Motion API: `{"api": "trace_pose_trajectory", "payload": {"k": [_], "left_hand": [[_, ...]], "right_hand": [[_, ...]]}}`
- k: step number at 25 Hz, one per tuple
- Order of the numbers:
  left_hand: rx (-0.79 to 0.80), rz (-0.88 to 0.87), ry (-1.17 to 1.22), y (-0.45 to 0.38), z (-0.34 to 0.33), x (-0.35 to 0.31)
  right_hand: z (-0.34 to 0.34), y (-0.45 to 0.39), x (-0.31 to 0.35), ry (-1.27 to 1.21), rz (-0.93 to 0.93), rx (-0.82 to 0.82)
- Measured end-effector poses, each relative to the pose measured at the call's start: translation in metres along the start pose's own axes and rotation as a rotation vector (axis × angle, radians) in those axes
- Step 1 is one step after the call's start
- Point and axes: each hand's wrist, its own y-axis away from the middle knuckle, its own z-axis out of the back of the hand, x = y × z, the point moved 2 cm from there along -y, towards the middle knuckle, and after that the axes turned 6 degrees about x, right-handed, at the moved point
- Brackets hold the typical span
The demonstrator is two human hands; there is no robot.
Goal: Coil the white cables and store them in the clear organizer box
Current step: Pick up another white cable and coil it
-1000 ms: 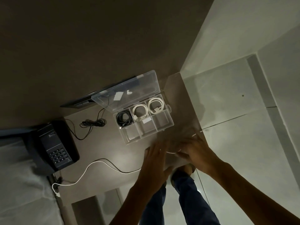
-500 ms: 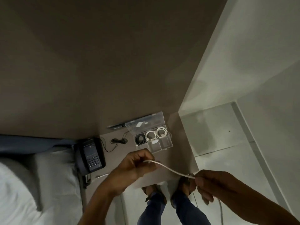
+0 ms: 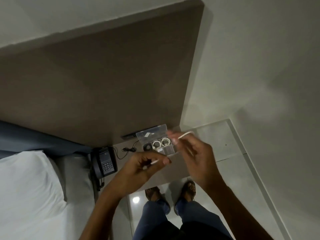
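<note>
The clear organizer box (image 3: 170,150) sits open on the brown bedside table (image 3: 166,170), lid (image 3: 151,135) tilted back. Two coiled white cables (image 3: 161,144) lie in its middle and right back compartments, a black coil (image 3: 147,147) in the left one. My left hand (image 3: 143,168) is raised in front of the table, fingers pinched on one end of a white cable (image 3: 154,162). My right hand (image 3: 195,155) is higher and to the right, blurred, pinching another stretch of the same white cable (image 3: 185,134). The part between the hands is hidden.
A dark desk phone (image 3: 104,161) stands at the table's left, with a bundled black cord (image 3: 129,149) behind it. A white bed (image 3: 29,196) lies to the left. A brown headboard panel (image 3: 103,84) rises behind. My feet (image 3: 188,187) stand on pale floor tiles.
The view tilted upward and the table shrank in it. Both hands lifted the white cable off the table; the right hand swung up and over toward the box while the left stayed pinched.
</note>
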Motion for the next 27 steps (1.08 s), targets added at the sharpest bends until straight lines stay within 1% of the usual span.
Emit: {"api": "trace_pose_trajectory", "payload": {"k": [1,2,3,4,5,6,7,8,9,10,11,12,13,14,15,16,17,18,20,21,22,23,24,25,26,27], "left_hand": [[-0.058,-0.035,-0.001,0.0,0.009,-0.015],[-0.111,-0.062,0.001,-0.001,0.018,-0.028],[-0.148,-0.085,-0.007,-0.003,0.024,-0.038],[-0.156,-0.106,-0.01,-0.007,0.025,-0.044],[-0.144,-0.124,-0.006,-0.012,0.022,-0.049],[-0.13,-0.131,0.0,-0.017,0.015,-0.053],[-0.112,-0.124,0.02,-0.02,0.007,-0.054],[-0.091,-0.103,0.055,-0.023,-0.004,-0.053],[-0.071,-0.084,0.085,-0.024,-0.015,-0.051],[-0.056,-0.072,0.087,-0.023,-0.025,-0.048],[-0.047,-0.072,0.059,-0.021,-0.034,-0.045],[-0.036,-0.082,0.018,-0.017,-0.04,-0.042],[-0.014,-0.102,-0.024,-0.013,-0.042,-0.042],[-0.002,-0.107,-0.061,-0.011,-0.038,-0.044],[-0.015,-0.1,-0.095,-0.01,-0.03,-0.048],[-0.041,-0.09,-0.12,-0.011,-0.018,-0.054],[-0.072,-0.085,-0.136,-0.015,-0.005,-0.062],[-0.099,-0.078,-0.154,-0.021,0.007,-0.071],[-0.123,-0.094,-0.148,-0.035,0.022,-0.09],[-0.134,-0.13,-0.104,-0.042,0.023,-0.099],[-0.126,-0.164,-0.027,-0.048,0.02,-0.103],[-0.115,-0.182,0.051,-0.052,0.013,-0.104],[-0.098,-0.17,0.126,-0.055,0.003,-0.101],[-0.079,-0.139,0.179,-0.057,-0.008,-0.095],[-0.048,-0.096,0.199,-0.057,-0.021,-0.088],[-0.021,-0.058,0.169,-0.055,-0.032,-0.081]], "right_hand": [[-0.002,0.005,0.001,0.211,0.013,0.102],[-0.002,0.01,0.001,0.334,0.018,0.191],[-0.002,0.017,0.004,0.341,0.003,0.275],[-0.003,0.024,0.007,0.231,-0.045,0.37],[-0.003,0.029,0.012,0.015,-0.13,0.476],[-0.003,0.034,0.02,-0.299,-0.238,0.589],[-0.002,0.036,0.028,-0.678,-0.339,0.662],[0.0,0.035,0.034,-1.059,-0.4,0.643],[0.005,0.03,0.038,-1.334,-0.414,0.541],[0.009,0.023,0.043,-1.468,-0.387,0.407],[0.015,0.016,0.049,-1.457,-0.333,0.29],[0.02,0.01,0.054,-1.286,-0.252,0.198],[0.023,0.006,0.058,-0.94,-0.175,0.11],[0.027,0.004,0.059,-0.534,-0.123,0.018],[0.03,0.003,0.057,-0.177,-0.079,-0.05],[0.032,0.003,0.053,0.013,-0.072,-0.057],[0.032,0.004,0.05,0.068,-0.103,0.001],[0.033,0.006,0.047,0.079,-0.138,0.111],[0.036,0.012,0.045,0.056,-0.229,0.393],[0.036,0.015,0.047,-0.021,-0.265,0.536],[0.036,0.017,0.05,-0.205,-0.298,0.651],[0.036,0.019,0.055,-0.526,-0.344,0.737],[0.035,0.017,0.061,-0.902,-0.374,0.761],[0.037,0.014,0.065,-1.225,-0.354,0.69],[0.041,0.008,0.069,-1.419,-0.319,0.535],[0.046,0.001,0.071,-1.504,-0.278,0.39]]}}
